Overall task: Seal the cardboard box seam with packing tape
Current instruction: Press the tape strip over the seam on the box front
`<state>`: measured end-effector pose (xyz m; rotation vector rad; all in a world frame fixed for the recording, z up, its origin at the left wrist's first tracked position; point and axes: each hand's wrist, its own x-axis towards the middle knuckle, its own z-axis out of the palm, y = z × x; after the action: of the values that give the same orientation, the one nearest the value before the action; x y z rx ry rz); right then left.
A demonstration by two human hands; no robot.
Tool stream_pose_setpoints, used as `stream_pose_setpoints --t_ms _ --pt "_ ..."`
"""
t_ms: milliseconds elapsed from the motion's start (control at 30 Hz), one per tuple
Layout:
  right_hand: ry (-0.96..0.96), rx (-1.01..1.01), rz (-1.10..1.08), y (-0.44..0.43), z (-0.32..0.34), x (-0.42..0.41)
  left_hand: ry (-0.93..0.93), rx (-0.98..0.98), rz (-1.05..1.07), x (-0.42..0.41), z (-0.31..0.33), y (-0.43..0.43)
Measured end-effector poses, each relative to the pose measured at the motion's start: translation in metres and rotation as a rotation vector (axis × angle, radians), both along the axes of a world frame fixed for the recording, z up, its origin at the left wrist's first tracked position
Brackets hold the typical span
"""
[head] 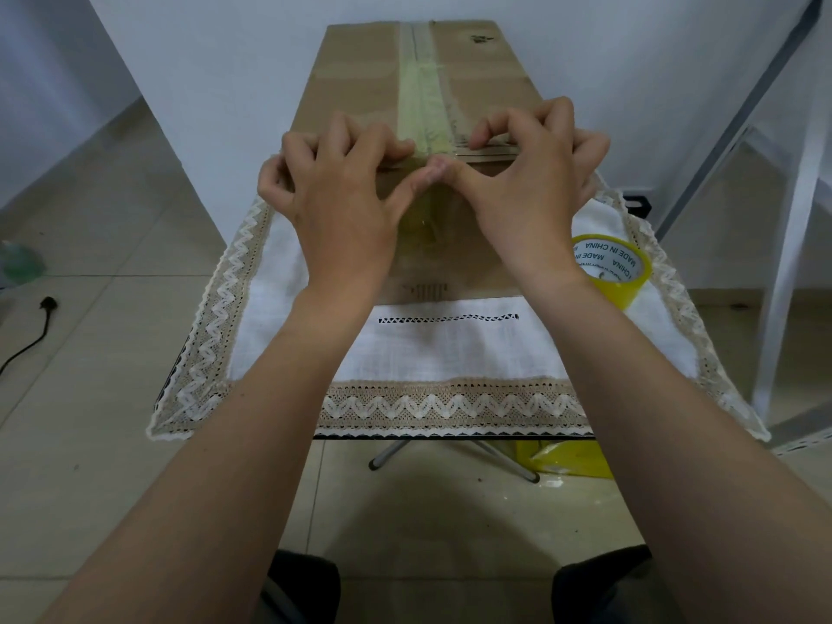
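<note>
Tape (423,123) along the box (360,65) seam is pressed at the near edge by left hand (342,195) and right hand (531,191), fingers curled, thumbs touching.

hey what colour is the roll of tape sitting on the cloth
Yellow, with a white core printed "MADE IN CHINA": the tape roll shows in the head view, beside the right hand.
</note>
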<state>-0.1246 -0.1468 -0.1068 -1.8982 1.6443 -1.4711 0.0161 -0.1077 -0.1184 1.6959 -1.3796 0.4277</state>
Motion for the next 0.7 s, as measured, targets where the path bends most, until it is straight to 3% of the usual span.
stream_pose_setpoints --t_ms 400,700 --pt "-0.009 -0.056 0.019 0.001 -0.006 -0.008 -0.023 -0.066 -0.067 0.011 -0.007 0.001" --pt "0.362 -0.353 -0.093 -0.003 -0.06 -0.012 -0.358 0.023 -0.061 0.026 -0.041 0.006"
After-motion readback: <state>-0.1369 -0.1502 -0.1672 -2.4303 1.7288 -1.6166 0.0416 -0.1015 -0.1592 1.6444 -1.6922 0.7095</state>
